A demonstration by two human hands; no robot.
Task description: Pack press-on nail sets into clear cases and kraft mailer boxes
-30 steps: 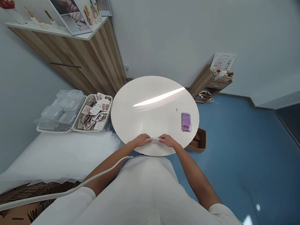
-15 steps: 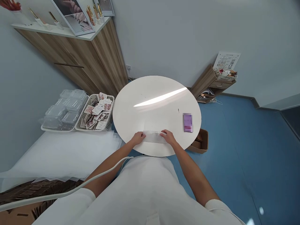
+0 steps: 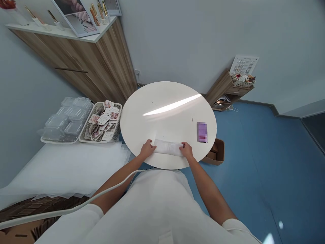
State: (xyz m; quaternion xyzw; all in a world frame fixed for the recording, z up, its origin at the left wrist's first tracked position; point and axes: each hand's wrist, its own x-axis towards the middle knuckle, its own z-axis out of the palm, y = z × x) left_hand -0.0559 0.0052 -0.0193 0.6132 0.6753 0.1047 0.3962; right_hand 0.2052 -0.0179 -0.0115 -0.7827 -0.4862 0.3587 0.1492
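A long, flat, folded white sheet point(image 3: 168, 147) lies near the front edge of the round white table point(image 3: 162, 105). It looks thin and slightly see-through, and whether anything is inside it I cannot tell. My left hand point(image 3: 147, 149) pinches its left end between thumb and fingers. At the opposite end, my right hand point(image 3: 186, 149) grips the sheet the same way. Off to the right on the tabletop is a blurred purple pack point(image 3: 202, 132).
To the left lie large white sheets point(image 3: 76, 166), with a basket of printed cards point(image 3: 101, 123) and clear plastic boxes point(image 3: 73, 115) behind them. A cardboard box point(image 3: 215, 152) stands on the floor at right. A white cable point(image 3: 101, 193) crosses my left arm.
The sheet's band now looks wider and whiter, and tilts down slightly to the right. My right hand has shifted a little right with its end; my left hand has moved slightly left.
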